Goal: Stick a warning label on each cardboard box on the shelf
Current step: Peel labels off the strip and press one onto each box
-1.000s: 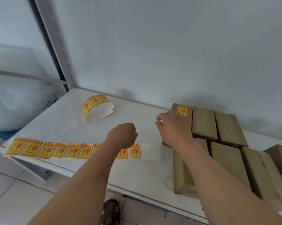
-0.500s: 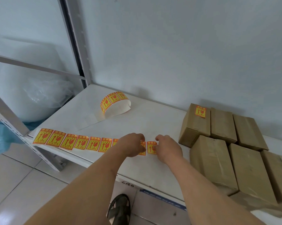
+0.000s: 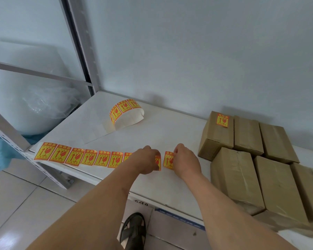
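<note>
A strip of yellow-and-red warning labels (image 3: pixel 76 156) lies along the front of the white shelf (image 3: pixel 170 134). My left hand (image 3: pixel 146 160) presses down on the strip near its right end. My right hand (image 3: pixel 185 162) pinches the last label (image 3: pixel 168 160) on the strip, its edge lifting. Several brown cardboard boxes (image 3: pixel 276 184) sit in two rows at the right. The back-left box (image 3: pixel 217 134) carries a stuck label (image 3: pixel 222 120) on top; the others show none. A curled length of labels (image 3: pixel 124 110) lies further back.
A grey metal upright (image 3: pixel 80 46) stands at the shelf's back left corner. Behind it sits a big roll of bubble wrap (image 3: pixel 35 103). The wall runs close behind the boxes. My sandalled foot (image 3: pixel 133 230) is on the tiled floor below.
My right hand left the labelled box and came down to the strip's right end. My left hand shifted right along the strip. The view swung left.
</note>
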The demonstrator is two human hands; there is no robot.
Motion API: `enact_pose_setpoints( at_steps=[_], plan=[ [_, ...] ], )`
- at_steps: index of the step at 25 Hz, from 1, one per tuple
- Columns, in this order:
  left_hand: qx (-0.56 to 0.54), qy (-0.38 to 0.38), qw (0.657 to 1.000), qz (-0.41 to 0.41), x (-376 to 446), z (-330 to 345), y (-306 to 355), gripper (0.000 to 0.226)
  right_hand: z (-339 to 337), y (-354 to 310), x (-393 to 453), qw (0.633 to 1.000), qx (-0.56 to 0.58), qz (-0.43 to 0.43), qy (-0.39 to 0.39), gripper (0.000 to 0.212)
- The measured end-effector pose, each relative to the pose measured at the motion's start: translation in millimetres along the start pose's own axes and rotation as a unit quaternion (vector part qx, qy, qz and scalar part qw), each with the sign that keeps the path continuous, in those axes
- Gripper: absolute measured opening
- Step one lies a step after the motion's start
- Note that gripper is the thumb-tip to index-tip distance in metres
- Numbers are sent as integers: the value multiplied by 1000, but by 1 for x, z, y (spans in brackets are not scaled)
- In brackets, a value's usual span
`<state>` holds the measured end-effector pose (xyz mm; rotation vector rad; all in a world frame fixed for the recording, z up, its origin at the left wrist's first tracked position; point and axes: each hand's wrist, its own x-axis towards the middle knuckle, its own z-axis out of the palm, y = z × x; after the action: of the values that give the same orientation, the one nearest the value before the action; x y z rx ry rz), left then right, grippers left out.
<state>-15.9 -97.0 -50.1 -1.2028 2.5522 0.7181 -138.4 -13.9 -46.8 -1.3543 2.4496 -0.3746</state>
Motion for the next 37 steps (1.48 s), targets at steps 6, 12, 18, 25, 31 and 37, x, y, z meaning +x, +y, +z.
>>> enact_pose_setpoints(
  at_steps=[6,12,18,25,31,37],
  plan=[
    [-1,85,996,4,-8,-25,13,37,-41,1,-13,997,-36,-59,37,11],
    [11,170,976,134,-9,-32,76,32,-106,37,-22,993,-68,-60,81,17],
    [32,258,938,232,10,-34,143,29,-151,94,-17,989,-58,-46,125,14],
    [13,264,920,290,35,-26,193,29,-182,156,15,987,-4,-16,157,11],
    [18,232,930,283,60,-22,209,37,-185,185,50,987,62,-2,149,7],
    [54,180,942,278,68,-20,211,37,-181,189,74,987,90,-7,135,11]
  ],
)
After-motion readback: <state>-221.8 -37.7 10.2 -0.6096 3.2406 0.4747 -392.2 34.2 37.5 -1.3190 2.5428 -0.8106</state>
